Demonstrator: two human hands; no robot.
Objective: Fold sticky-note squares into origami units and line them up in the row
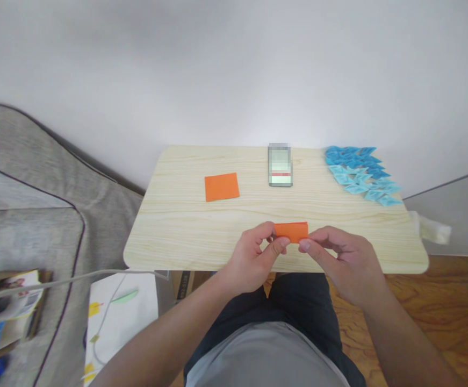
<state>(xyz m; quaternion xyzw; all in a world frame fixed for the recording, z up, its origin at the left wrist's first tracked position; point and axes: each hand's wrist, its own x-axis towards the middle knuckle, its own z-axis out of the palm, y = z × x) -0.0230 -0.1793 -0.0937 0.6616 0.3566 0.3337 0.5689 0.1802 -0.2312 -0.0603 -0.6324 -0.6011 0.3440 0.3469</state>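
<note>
Head view: left hand [253, 259] and right hand [347, 262], grip closed on folded orange paper [292, 231] over desk [177, 231]; folding seemed in hand, next crease likely called for aligned edges

The head camera looks forward and down over the table [181, 231].

The scene is lit brightly and evenly; the wall [234, 91] is washed pale mid-frame and dimmed along the top; only faint shadows are cast on the tabletop [177, 226]; the phone [281, 165], right of centre, is obscured by coarse pixelation; printed items [16, 293] at lower left are blurred.
</note>
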